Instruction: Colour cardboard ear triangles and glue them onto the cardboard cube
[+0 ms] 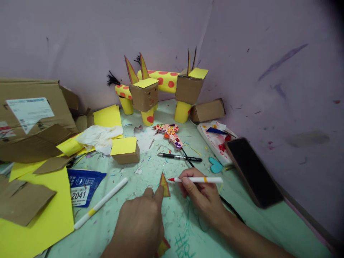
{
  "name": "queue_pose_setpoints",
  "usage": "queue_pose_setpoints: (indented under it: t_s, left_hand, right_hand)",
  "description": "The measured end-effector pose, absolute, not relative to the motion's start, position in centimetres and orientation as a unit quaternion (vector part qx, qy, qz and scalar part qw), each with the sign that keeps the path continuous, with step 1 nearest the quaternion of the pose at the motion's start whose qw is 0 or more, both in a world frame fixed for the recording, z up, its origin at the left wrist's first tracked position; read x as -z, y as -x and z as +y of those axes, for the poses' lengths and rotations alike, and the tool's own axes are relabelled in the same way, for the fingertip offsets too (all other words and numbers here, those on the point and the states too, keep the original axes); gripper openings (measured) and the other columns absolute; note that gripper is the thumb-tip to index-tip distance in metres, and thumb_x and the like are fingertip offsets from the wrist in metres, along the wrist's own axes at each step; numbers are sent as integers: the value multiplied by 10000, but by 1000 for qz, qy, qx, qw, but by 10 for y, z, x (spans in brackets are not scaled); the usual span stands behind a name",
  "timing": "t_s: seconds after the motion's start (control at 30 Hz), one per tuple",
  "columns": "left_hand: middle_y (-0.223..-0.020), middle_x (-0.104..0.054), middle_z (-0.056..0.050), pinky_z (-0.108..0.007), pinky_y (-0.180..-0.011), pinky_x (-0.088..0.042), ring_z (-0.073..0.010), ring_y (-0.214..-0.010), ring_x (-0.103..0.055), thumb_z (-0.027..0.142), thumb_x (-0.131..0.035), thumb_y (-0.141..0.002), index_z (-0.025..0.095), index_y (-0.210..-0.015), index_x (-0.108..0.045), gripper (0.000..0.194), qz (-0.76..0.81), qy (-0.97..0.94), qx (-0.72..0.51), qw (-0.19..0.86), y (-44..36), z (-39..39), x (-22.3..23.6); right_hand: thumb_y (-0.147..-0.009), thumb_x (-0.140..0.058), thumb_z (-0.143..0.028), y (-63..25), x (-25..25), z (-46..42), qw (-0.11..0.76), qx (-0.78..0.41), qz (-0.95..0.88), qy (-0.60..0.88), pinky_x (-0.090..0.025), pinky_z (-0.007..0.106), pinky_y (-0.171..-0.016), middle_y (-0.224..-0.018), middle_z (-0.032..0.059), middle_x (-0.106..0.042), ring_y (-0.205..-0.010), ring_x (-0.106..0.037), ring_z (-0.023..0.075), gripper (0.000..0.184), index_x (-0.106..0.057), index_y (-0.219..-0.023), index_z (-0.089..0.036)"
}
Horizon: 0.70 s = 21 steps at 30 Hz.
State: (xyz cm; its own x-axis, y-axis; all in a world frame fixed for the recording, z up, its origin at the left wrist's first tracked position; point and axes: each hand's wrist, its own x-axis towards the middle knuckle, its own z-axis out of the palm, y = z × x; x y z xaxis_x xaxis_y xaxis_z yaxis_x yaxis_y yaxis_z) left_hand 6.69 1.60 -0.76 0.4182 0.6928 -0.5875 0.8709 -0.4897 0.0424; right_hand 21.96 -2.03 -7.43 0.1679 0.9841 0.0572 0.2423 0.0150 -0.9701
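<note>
A small yellow cardboard triangle [165, 186] with red-coloured edges lies on the green table. My left hand [142, 215] pins it down with an outstretched index fingertip, the other fingers curled. My right hand [200, 193] grips a white marker [212, 180] between thumb and fingers. The marker's red tip points left, just beside the triangle's right edge; I cannot tell if they touch. Partly hidden below my left hand is another yellow triangle [163, 247] with a red edge. A second white marker [100, 204] with a yellow band lies to the left.
Two spotted yellow animal figures with box heads [145, 96] [189, 87] stand at the back. A small box [125, 154], a black pen [178, 157] and a floral glue gun [172, 134] lie ahead. Yellow sheets [40, 222] and cardboard fill the left; a phone [252, 172] rests right.
</note>
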Motion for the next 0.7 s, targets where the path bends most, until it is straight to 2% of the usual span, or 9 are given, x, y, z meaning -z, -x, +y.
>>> queue_pose_setpoints:
  t_s: [0.13,0.37,0.53,0.7]
  left_hand:
    - [-1013,-638,-153,-457,-678,-506,-326,-801,-667,54,-329,-752,198,-1333,-439,608,475,-824,252,175,-67,16,6]
    - [-1139,-608,-179,-464,-699,-507,-323,-829,-664,73,-326,-761,212,-1344,-425,608,473,-826,254,173,-66,16,9]
    - [-1052,-631,-174,-485,-669,-507,-335,-799,-664,74,-327,-750,200,-1331,-441,606,472,-828,247,176,-65,15,9]
    - [-1021,-638,-163,-470,-660,-512,-323,-778,-667,83,-332,-752,192,-1325,-445,594,462,-838,236,168,-64,15,9]
  right_hand:
    - [-901,-462,-297,-219,74,-20,479,-378,-546,574,-372,234,-491,-635,-16,-510,-536,-467,120,181,-584,-819,-191]
    - [-899,-458,-314,-219,75,-20,486,-383,-538,572,-347,227,-461,-569,-30,-483,-490,-434,109,236,-555,-730,-182]
    - [-899,-462,-311,-219,75,-20,479,-394,-532,577,-345,222,-447,-602,-24,-497,-484,-441,104,208,-571,-788,-173]
    - [-897,-461,-310,-220,75,-20,476,-403,-531,573,-342,223,-455,-568,-28,-488,-488,-438,106,240,-565,-728,-174]
